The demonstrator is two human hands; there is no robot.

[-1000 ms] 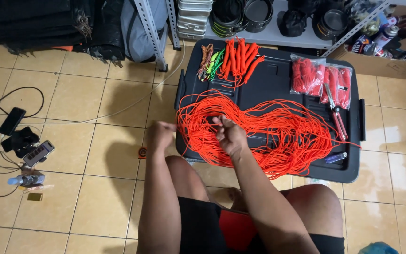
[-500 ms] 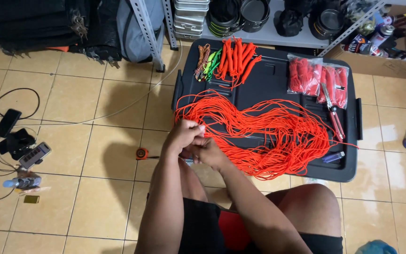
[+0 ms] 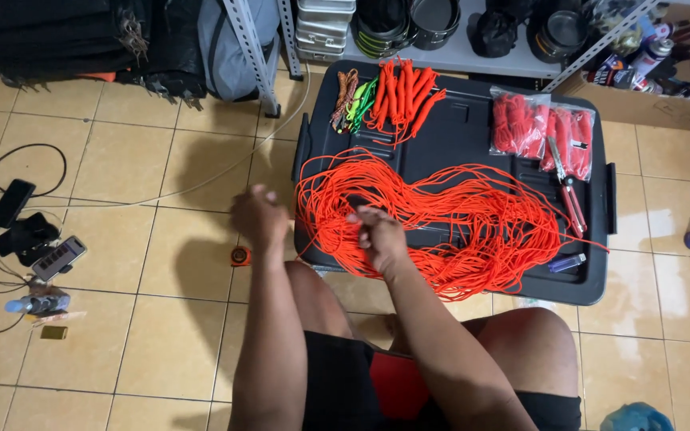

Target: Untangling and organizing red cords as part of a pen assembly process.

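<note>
Head view shows the loose orange cord [image 3: 457, 223] heaped on the black lid [image 3: 473, 136], right hand [image 3: 381, 238] pinching a strand at its near edge, left hand [image 3: 261, 215] just beside the lid, grip unclear; soft, light, tangle-prone, best taken by one strand.

Beige tiled floor [image 3: 121, 335], grey metal shelf [image 3: 457, 52] of dark pots, cardboard box [image 3: 664, 108] at right

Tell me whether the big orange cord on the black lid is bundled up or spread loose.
Spread loose: the orange cord sprawls in wide tangled loops across the black lid, unlike the tight small bundles at its far edge.
</note>
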